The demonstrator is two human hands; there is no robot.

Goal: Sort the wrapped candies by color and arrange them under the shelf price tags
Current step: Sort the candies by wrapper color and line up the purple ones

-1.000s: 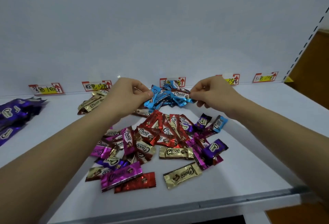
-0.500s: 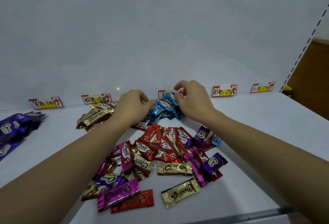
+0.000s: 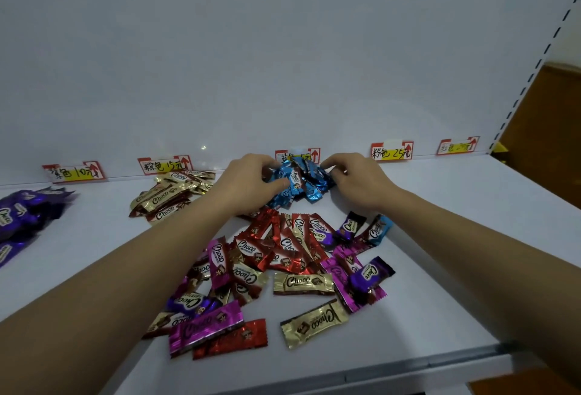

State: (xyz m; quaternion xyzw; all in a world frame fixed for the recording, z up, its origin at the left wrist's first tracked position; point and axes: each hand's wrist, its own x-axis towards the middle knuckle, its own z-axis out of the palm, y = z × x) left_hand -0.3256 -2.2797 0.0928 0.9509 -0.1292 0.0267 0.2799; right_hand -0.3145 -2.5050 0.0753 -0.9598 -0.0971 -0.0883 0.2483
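Note:
A heap of blue wrapped candies (image 3: 298,185) lies at the back of the white shelf (image 3: 456,253), right under the middle price tag (image 3: 297,155). My left hand (image 3: 245,182) grips the heap's left side with curled fingers and thumb. My right hand (image 3: 355,182) grips its right side the same way. In front of both hands a mixed pile (image 3: 283,256) of red, pink, gold and purple candies is spread out, with one blue candy (image 3: 379,229) at its right edge.
Gold candies (image 3: 169,195) are stacked under the second tag (image 3: 163,165). Purple candies (image 3: 22,215) lie at the far left under the first tag (image 3: 74,171). Two more tags (image 3: 391,152) (image 3: 457,145) stand at the back right. The shelf's metal front edge (image 3: 424,363) runs along the bottom.
Both hands have pushed the blue candies back from mid-shelf to the wall under the middle tag and closed in round them. The camera tilted up slightly.

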